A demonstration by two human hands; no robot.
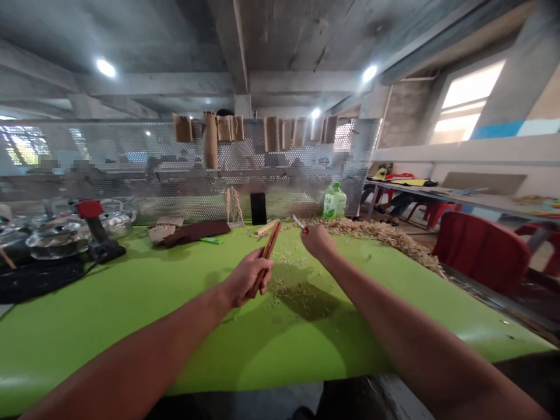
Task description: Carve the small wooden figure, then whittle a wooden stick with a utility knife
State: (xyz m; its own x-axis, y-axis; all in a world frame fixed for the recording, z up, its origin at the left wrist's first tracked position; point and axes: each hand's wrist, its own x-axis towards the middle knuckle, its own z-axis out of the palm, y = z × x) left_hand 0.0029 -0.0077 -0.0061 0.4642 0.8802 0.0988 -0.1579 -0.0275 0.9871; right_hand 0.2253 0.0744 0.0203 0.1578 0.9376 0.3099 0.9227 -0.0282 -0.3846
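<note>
My left hand (247,277) is closed around a reddish-brown wooden strip (272,240), which tilts up and away over the table. Its lower end pokes out below my fingers. My right hand (320,242) is closed on a small knife (298,221); a bit of red shows at the handle, and the blade points up and left, apart from the strip. Fine pale shavings (297,291) lie scattered on the green tabletop (196,350) beneath and between the hands.
A heap of curled shavings (385,236) lines the right edge. At the back stand a green bottle (335,201) and a black phone (258,209), with a dark brown sheet (199,232) to their left. Glass pots (56,239) and a red-headed tool (94,224) stand far left.
</note>
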